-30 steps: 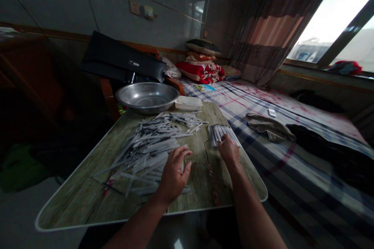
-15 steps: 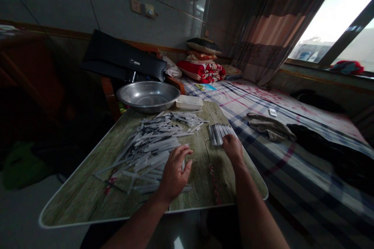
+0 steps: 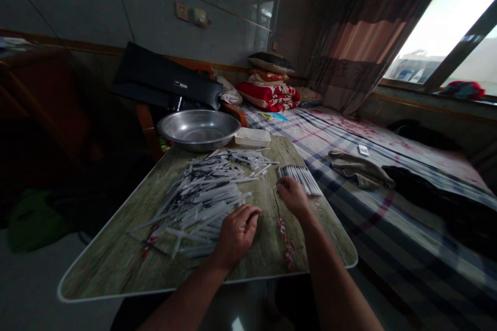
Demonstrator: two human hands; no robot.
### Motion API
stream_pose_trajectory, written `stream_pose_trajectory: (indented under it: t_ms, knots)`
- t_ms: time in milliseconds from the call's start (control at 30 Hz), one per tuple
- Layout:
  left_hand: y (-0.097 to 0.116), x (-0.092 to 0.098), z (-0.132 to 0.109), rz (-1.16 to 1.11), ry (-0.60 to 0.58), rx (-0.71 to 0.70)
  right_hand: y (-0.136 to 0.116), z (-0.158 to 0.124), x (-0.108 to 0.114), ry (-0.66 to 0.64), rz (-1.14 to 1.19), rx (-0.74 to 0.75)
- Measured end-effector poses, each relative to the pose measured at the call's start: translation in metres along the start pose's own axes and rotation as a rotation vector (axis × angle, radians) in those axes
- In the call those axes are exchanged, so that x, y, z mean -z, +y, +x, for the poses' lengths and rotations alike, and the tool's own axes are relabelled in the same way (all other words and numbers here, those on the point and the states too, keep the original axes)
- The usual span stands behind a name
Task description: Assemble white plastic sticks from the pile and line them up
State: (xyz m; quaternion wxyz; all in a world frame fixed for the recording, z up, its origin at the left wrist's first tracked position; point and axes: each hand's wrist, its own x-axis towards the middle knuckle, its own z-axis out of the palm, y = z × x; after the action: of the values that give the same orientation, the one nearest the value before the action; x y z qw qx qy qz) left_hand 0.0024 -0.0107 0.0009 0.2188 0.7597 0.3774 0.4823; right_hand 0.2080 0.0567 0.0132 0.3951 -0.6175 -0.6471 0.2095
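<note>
A loose heap of thin white and dark sticks (image 3: 205, 191) covers the middle of a wood-patterned table (image 3: 272, 248). My left hand (image 3: 235, 234) lies at the heap's near right edge with its fingers curled over a few sticks. A neat row of white sticks (image 3: 301, 178) lies side by side near the table's right edge. My right hand (image 3: 292, 195) rests on the table just left of that row, fingers bent down; what is under them is hidden.
A metal basin (image 3: 199, 128) and a white tray (image 3: 252, 137) stand at the table's far end. Behind them is a black case (image 3: 166, 83) on a chair. A bed with a plaid sheet (image 3: 380, 207), folded cloths and blankets lies to the right.
My right hand has moved left, off the neat row toward the loose heap. My left hand's fingers have curled in over the sticks.
</note>
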Motion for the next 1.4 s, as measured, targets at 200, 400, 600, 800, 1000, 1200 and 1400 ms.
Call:
stream_pose_trajectory:
  t_ms: [200,400,600,800,1000,1200,1400]
  knots:
    - [0.000,0.001,0.000,0.001,0.002,0.008,-0.018,0.024,-0.013,-0.167,-0.257,0.073]
    - [0.000,0.001,0.001,-0.029,-0.027,0.050,-0.010,0.067,-0.040,-0.221,-0.623,0.072]
    - [0.000,0.002,0.001,-0.053,-0.039,0.077,0.002,0.084,-0.057,-0.206,-0.710,0.044]
    - [0.002,0.002,0.002,-0.056,-0.041,0.084,0.005,0.088,-0.065,-0.304,-0.768,0.153]
    - [0.002,0.001,0.002,-0.059,-0.052,0.087,0.003,0.088,-0.065,-0.369,-0.780,0.279]
    - [0.003,0.002,0.002,-0.065,-0.067,0.092,-0.001,0.071,-0.057,-0.324,-0.630,0.440]
    - [0.002,0.001,0.003,-0.280,-0.013,0.218,-0.029,0.029,-0.040,0.124,0.189,0.167]
